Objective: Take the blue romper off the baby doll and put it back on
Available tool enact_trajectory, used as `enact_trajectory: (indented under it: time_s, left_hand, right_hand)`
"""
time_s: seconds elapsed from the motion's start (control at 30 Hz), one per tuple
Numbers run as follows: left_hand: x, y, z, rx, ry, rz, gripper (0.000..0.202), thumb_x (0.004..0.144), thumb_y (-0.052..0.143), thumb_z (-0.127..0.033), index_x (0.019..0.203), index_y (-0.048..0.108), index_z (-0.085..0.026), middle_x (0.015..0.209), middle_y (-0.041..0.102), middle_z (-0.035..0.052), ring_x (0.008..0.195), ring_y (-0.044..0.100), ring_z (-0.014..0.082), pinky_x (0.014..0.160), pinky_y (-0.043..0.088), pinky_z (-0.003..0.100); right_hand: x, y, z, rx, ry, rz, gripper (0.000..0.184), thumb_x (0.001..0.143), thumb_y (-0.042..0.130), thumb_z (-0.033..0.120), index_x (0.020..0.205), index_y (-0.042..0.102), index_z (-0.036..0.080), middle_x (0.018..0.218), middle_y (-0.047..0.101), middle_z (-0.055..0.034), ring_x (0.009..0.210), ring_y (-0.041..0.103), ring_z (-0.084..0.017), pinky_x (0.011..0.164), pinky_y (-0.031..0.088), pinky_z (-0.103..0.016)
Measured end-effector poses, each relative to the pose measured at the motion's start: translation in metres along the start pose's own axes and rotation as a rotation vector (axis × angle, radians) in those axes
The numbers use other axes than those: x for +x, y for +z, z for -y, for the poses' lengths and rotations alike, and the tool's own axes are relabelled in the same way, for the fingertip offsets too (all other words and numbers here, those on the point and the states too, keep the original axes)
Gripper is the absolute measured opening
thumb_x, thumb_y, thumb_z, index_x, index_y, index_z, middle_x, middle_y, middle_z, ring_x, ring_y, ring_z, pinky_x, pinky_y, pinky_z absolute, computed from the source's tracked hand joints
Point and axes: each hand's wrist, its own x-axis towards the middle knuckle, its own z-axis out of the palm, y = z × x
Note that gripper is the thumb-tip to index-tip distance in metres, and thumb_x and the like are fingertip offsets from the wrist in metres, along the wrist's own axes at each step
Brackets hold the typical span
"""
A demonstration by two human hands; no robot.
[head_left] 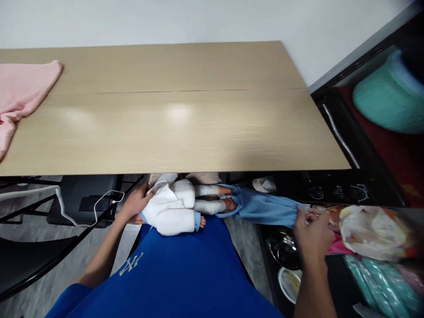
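A doll (177, 194) in a white fuzzy jacket lies across my lap, its head to the left and its legs in white tights and brown shoes pointing right. My left hand (137, 201) rests on the doll's shoulder and neck, holding it; the doll's head is mostly hidden under this hand. Light blue pants (265, 205) stretch out from the doll's feet, their open end around the shoes. At the far end of the pants, my right hand (313, 227) grips the blue fabric with closed fingers, slightly blurred.
A wooden table (198, 132) stands just ahead, with a pink cloth (26, 95) at its left. Black chairs (86, 198) and a white cable (62, 207) are at left. On the right are a metal bowl (283, 247), plastic packages (380, 278) and a teal pot (387, 97).
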Motion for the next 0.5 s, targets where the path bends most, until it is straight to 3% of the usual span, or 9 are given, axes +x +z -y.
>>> enact_trajectory:
  time_s: [0.17,0.27,0.37,0.47,0.5]
  left_hand:
    - [0.000,-0.002,-0.001,0.007,-0.001,0.003,0.061,0.112,0.042,-0.084,0.108,0.062,-0.027,0.111,0.084,0.0143,0.116,0.081,0.0414,0.097,0.055,0.048]
    - [0.001,-0.001,0.000,0.024,-0.008,0.010,0.061,0.112,0.041,-0.083,0.110,0.063,-0.027,0.114,0.084,0.0149,0.118,0.081,0.0422,0.098,0.056,0.048]
    - [0.002,0.001,0.000,0.036,-0.010,0.018,0.064,0.112,0.040,-0.086,0.114,0.064,-0.026,0.119,0.085,0.0167,0.122,0.080,0.0436,0.101,0.056,0.050]
    - [0.002,0.001,0.000,0.061,-0.027,0.028,0.070,0.111,0.037,-0.090,0.115,0.066,-0.027,0.119,0.086,0.0179,0.124,0.081,0.0454,0.103,0.057,0.052]
    - [0.003,-0.001,0.002,0.068,-0.054,0.037,0.072,0.110,0.036,-0.091,0.114,0.068,-0.027,0.118,0.087,0.0179,0.122,0.082,0.0456,0.101,0.058,0.052]
  right_hand:
    - [0.031,-0.020,-0.032,0.145,0.019,-0.389,0.047,0.085,0.073,0.073,0.109,0.056,0.036,0.083,0.076,-0.0219,0.078,0.077,-0.047,0.076,0.057,-0.064]
    - [0.041,-0.024,-0.028,0.216,-0.034,-0.463,0.053,0.084,0.075,0.077,0.110,0.055,0.036,0.081,0.073,-0.0161,0.071,0.074,-0.043,0.068,0.056,-0.060]
    - [0.034,-0.009,0.010,0.211,-0.135,-0.266,0.054,0.092,0.067,0.083,0.108,0.054,0.033,0.078,0.071,-0.0117,0.066,0.070,-0.037,0.064,0.051,-0.051]
    - [0.009,0.028,0.076,0.164,-0.530,0.043,0.053,0.107,0.048,0.079,0.100,0.060,0.028,0.075,0.072,-0.0118,0.063,0.066,-0.030,0.063,0.041,-0.041]
    - [-0.003,0.044,0.101,0.170,-0.638,0.154,0.052,0.109,0.049,0.075,0.098,0.064,0.027,0.073,0.073,-0.0104,0.063,0.065,-0.027,0.063,0.041,-0.039]
